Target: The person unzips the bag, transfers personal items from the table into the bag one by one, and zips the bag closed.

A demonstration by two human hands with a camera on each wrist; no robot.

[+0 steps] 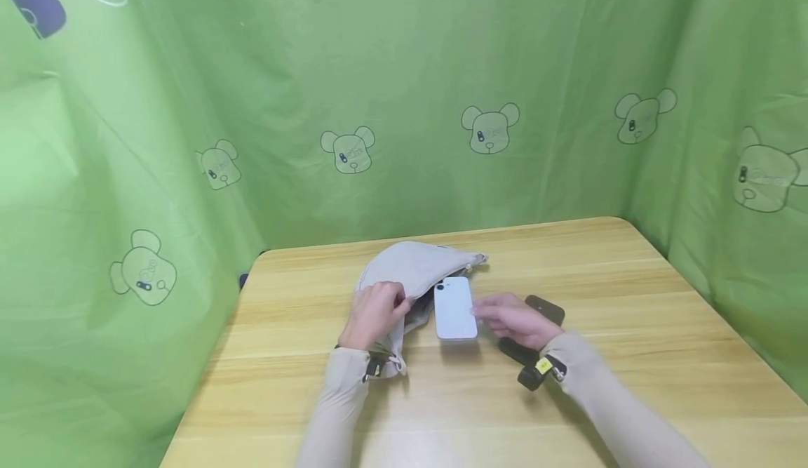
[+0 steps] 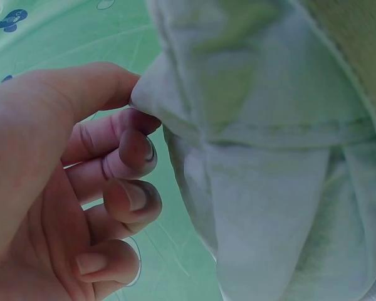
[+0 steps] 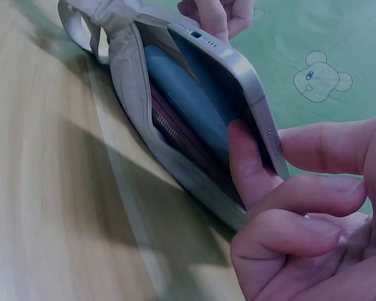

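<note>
A light grey fabric bag (image 1: pixel 404 264) lies on the table with its zipped mouth open toward me. My left hand (image 1: pixel 374 313) pinches the edge of that mouth between thumb and forefinger, and the other fingers are loosely curled in the left wrist view. In front of the opening, my right hand (image 1: pixel 514 318) holds a white smartphone (image 1: pixel 456 310) by its side edge, camera lens at the upper left. The right wrist view has the phone (image 3: pixel 257 94) tilted at the bag's mouth. Inside the bag show a smooth blue thing (image 3: pixel 188 94) and a purple strip (image 3: pixel 175 122) beside the zip teeth.
A dark flat object (image 1: pixel 546 308) lies behind my right hand, partly covered by it. The wooden table (image 1: pixel 631 384) ends at green curtains (image 1: pixel 416 194) printed with bear heads at the back and both sides. A strap loop (image 3: pixel 81 31) hangs at the bag's end.
</note>
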